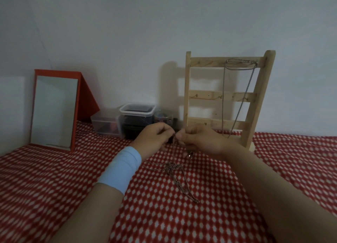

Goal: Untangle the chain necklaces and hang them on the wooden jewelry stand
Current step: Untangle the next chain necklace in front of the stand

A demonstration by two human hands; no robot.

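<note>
Pinched tangled chains (171, 167) with left hand (155, 137) and right hand (202, 140), fingers curled, just in front of wooden stand (191, 96). Noted one necklace (242, 61) hung from stand's top rail.

This looks like a dressing corner in a home, set against a plain pale wall (127, 33). A standing mirror (52, 111) in a red frame leans at the left of the frame, with clear plastic boxes (137, 108) of small items just beside it at centre. A wooden jewelry stand (189, 89) at the right carries a chain necklace (237, 104), and a red cloth (54, 179) with white dots covers the surface under all of them.
</note>
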